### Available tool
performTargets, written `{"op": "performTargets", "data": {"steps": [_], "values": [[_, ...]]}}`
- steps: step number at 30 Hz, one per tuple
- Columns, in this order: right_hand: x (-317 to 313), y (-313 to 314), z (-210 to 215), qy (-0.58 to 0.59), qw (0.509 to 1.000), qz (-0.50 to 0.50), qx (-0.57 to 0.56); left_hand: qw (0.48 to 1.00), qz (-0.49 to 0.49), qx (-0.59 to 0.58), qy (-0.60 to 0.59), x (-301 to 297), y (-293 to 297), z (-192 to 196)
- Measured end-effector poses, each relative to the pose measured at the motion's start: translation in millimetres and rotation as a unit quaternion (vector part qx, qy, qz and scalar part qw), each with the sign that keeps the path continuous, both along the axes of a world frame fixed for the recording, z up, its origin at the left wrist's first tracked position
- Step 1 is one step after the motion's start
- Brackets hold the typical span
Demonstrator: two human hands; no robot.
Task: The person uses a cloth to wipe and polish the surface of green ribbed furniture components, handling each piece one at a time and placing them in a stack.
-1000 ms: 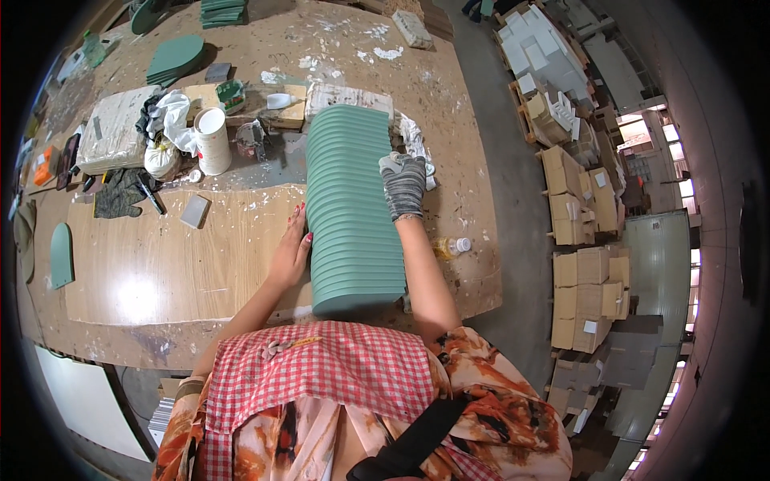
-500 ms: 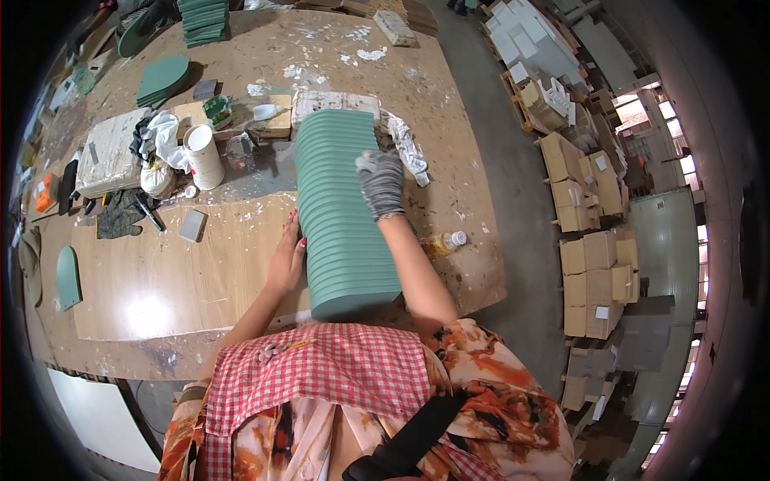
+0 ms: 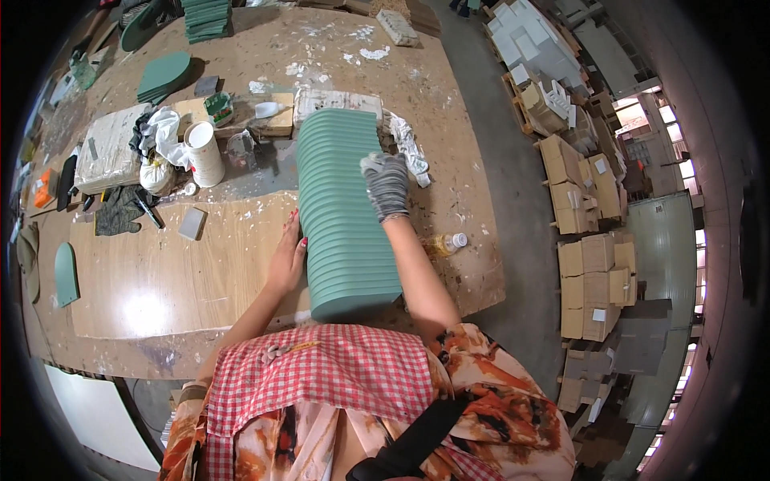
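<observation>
A long row of green rounded boards [image 3: 341, 216], packed face to face, stands on the workbench in front of me. Along its left side lies my left hand [image 3: 286, 258], bare, fingers stretched out and flat against the boards' edges. My right hand [image 3: 387, 186] wears a grey knit glove and is closed at the row's upper right edge. Something pale shows at its fingertips; whether that is a held piece or the glove itself is unclear. Close to my right forearm, a bottle of yellowish liquid [image 3: 445, 244] with a white cap lies on its side.
A white cup [image 3: 204, 156], a dark glove [image 3: 119, 212] and a small grey block [image 3: 192, 224] are on the left. One loose green board [image 3: 66, 274] lies farther left. Behind the row are a wrapped block [image 3: 337, 104] and a white rag [image 3: 411, 152]. Cartons [image 3: 589, 280] stand beyond the aisle.
My gloved right hand has shifted very slightly along the row's right edge. The left hand and the green boards keep their places.
</observation>
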State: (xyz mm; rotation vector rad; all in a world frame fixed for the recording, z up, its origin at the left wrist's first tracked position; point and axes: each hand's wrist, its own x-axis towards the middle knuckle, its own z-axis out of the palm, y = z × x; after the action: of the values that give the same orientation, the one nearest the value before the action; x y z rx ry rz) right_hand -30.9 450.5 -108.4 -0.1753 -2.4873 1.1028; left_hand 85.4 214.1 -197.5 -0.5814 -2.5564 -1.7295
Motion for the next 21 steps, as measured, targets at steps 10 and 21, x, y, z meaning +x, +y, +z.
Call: {"op": "performTargets", "data": {"steps": [10, 21], "values": [[-9, -113, 4, 0.015, 0.981, 0.183, 0.062, 1.000, 0.012, 0.005, -0.004, 2, -3, -3], [-13, -56, 16, 0.083, 0.968, 0.116, 0.204, 1.000, 0.010, 0.017, -0.008, 3, -4, 2]]}}
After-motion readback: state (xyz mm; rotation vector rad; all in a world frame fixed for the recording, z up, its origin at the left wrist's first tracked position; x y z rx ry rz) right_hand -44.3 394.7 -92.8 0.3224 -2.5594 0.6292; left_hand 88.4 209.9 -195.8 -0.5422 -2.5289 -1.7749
